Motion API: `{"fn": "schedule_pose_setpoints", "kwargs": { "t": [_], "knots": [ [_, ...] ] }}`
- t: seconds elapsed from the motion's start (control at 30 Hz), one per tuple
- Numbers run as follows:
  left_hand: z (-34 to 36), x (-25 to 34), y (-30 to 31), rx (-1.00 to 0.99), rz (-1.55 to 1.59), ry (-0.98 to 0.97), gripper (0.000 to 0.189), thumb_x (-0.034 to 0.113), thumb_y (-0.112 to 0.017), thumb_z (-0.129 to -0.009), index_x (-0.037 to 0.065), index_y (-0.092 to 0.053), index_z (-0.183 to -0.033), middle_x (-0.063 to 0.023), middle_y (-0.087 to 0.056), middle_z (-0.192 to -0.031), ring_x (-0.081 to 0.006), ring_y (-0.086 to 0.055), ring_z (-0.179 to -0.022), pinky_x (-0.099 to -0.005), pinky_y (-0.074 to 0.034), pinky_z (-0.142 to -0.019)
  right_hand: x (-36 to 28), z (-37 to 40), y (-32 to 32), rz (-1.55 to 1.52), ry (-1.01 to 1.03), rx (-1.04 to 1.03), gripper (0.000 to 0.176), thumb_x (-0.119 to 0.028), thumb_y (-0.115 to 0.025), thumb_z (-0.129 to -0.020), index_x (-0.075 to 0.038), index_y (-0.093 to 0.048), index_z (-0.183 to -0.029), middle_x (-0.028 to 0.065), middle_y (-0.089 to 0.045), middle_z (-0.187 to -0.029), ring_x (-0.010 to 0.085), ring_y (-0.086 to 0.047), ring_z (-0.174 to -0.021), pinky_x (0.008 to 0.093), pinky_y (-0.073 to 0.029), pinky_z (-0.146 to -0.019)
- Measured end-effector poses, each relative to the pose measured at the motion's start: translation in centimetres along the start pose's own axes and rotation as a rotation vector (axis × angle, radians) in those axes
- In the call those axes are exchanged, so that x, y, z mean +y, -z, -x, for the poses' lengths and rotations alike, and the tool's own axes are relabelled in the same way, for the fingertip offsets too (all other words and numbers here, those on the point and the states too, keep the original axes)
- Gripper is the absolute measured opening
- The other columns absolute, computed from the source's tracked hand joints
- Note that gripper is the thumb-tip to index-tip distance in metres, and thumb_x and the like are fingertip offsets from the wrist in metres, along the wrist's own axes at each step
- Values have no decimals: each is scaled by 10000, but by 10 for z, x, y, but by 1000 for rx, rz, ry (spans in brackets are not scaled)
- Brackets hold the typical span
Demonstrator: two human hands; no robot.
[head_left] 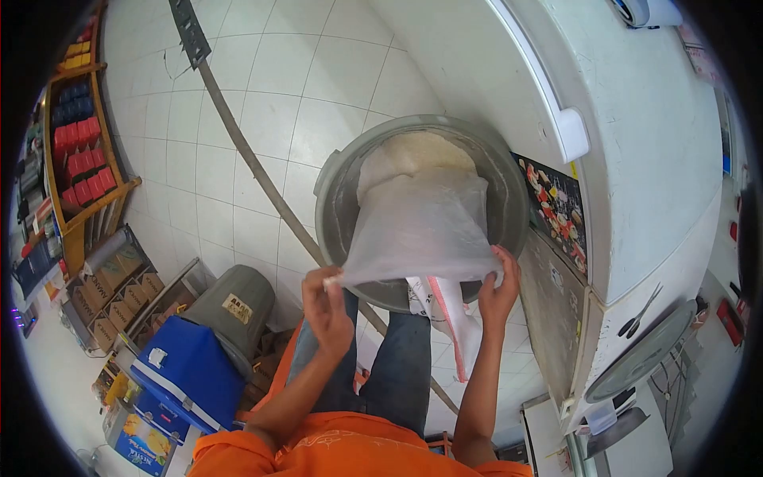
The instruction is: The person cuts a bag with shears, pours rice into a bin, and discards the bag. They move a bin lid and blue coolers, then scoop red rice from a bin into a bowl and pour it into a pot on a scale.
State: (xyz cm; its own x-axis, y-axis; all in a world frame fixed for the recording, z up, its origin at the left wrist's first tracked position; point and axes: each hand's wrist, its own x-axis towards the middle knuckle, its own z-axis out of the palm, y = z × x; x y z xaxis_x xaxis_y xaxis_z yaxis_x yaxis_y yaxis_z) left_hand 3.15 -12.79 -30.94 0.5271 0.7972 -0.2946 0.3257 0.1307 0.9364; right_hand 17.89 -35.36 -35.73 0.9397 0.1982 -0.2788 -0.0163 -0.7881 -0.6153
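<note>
A large round grey tub [332,195] stands on the tiled floor. Inside it lies a pale grainy heap [417,155], partly covered by a translucent white plastic bag [421,226]. My left hand [327,306] pinches the bag's near left corner, and my right hand [499,286] grips its near right corner. Between them the bag's edge is stretched across the near rim of the tub. A white sack with a red stripe [453,318] hangs below that edge, over the rim.
A white fridge [636,175] rises close on the right. One long pole [262,175] crosses the floor left of the tub. At the lower left are a lidded grey bin [230,306] and a blue cooler box [187,370]; shelves [123,191] stand beyond.
</note>
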Motion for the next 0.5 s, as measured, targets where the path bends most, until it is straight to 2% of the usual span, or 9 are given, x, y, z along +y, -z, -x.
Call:
{"fn": "schedule_pose_setpoints", "kwargs": {
  "t": [0.07, 0.1, 0.17, 0.23, 0.3, 0.37, 0.4, 0.43, 0.5],
  "knots": [
    [8, 18, -5, -16, -9, -73, 108, 32, -531, -938, 7, -507, -1040, -114, -560, -1014, -161, -539, -919, -311, -422, -870, -40, 2, 8, -14, 171, -52, 512, 28, -538, -695, -75, -577, -1196, 155, -535, -1317, 320, -457, -1266, 475, -247, -1099],
    [13, 24, -8, -120, 17, -155, 158, 2, -599, -868, 9, -532, -1010, -122, -575, -996, -187, -559, -905, -336, -436, -845, -67, 6, 11, -54, 270, -79, 570, -3, -565, -662, -94, -565, -1224, 159, -506, -1346, 327, -434, -1281, 513, -192, -1115],
    [15, 36, -11, -229, 42, -234, 216, -27, -667, -798, 10, -557, -981, -131, -590, -978, -213, -578, -892, -360, -450, -819, -100, 19, 8, -117, 362, -188, 592, -48, -620, -647, -118, -575, -1233, 129, -554, -1271, 298, -466, -1249, 524, -176, -1113],
    [12, 47, -15, -536, -17, -391, 303, -35, -741, -693, 23, -598, -954, -121, -614, -943, -250, -602, -882, -398, -467, -769, -120, 27, 2, -136, 399, -320, 570, -56, -681, -649, -159, -610, -1206, 80, -601, -1158, 257, -513, -1178, 515, -183, -1104],
    [9, 50, -20, -590, -4, -480, 300, 20, -756, -704, 43, -623, -972, -110, -631, -941, -271, -609, -885, -391, -468, -775, -120, 26, -1, -137, 411, -415, 545, -49, -724, -656, -193, -643, -1175, 41, -632, -1071, 226, -549, -1118, 503, -196, -1096],
    [9, 38, -22, -423, -45, -275, 289, 135, -729, -798, 42, -607, -1042, -105, -618, -1039, -255, -594, -941, -373, -450, -832, -111, 23, -6, -210, 425, -237, 370, -85, -756, -665, -185, -714, -1019, -11, -654, -887, 186, -610, -966, 451, -224, -1089],
    [6, 23, -24, -296, -37, 0, 386, 300, -642, -858, 23, -563, -1115, -130, -574, -1124, -272, -548, -1041, -401, -428, -889, -119, 20, -5, -260, 371, -152, 250, -73, -769, -662, -158, -732, -895, 9, -657, -814, 202, -626, -895, 441, -301, -1056],
    [-1, 0, -28, -167, -25, 275, 534, 464, -555, -919, 5, -519, -1189, -155, -530, -1209, -289, -502, -1140, -429, -406, -946, -117, 21, -6, -260, 372, -150, 250, -73, -769, -662, -158, -732, -895, 9, -658, -814, 202, -626, -895, 441, -301, -1056],
    [-25, -73, -28, -41, 49, 711, 770, 593, -517, -895, -15, -392, -1352, -175, -427, -1354, -295, -407, -1262, -439, -365, -1003, -108, 25, -8, -465, 315, -69, 220, -81, -785, -680, -121, -715, -886, 22, -664, -818, 216, -628, -897, 458, -363, -1028]
  ]
}}
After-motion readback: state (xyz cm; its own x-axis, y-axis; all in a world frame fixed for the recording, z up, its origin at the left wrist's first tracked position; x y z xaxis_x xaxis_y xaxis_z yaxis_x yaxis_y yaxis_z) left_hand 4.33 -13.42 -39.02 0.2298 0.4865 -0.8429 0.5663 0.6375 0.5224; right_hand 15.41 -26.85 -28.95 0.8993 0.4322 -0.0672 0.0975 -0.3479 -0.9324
